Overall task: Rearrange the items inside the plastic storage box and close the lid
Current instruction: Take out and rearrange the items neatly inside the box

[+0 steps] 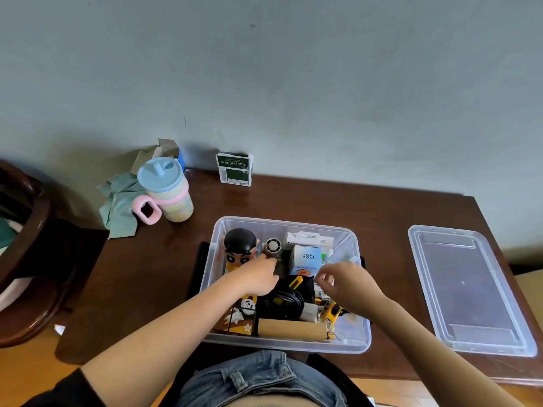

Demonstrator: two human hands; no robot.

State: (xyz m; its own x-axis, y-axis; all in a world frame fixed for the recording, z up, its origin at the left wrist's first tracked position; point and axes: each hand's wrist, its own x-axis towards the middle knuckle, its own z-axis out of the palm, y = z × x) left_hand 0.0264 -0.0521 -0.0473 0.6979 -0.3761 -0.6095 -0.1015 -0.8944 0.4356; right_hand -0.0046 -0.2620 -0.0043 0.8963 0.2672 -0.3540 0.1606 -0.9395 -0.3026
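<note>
At the far left, a green cloth (pixel 117 205) lies on the brown table (pixel 293 201) with a pastel cup (pixel 169 192) next to it. A small green carton (pixel 235 169) stands by the wall.

In the middle sits the clear plastic box (pixel 286 343), full of little things. A toy boy with black hair (pixel 239 249) stands in its back left corner. The person's left hand (pixel 258 276) reaches in right beside the toy. Its fingers curl down near a small round fan (pixel 273 245), but what they hold, if anything, is hidden. A blue cube box (pixel 305 259) stands in the middle, and a black cord (pixel 283 299) is coiled nearer the person. The right hand (pixel 343 282) hovers over the box's right side, with its fingertips pinched together. Whether they pinch something tiny cannot be told.

The lid (pixel 470 289) lies flat on the table to the right, apart from the box.

The tall toy could be a problem. If it stays standing, it may poke up too high, and the lid may not shut. A bump from the left hand could also tip it over.
</note>
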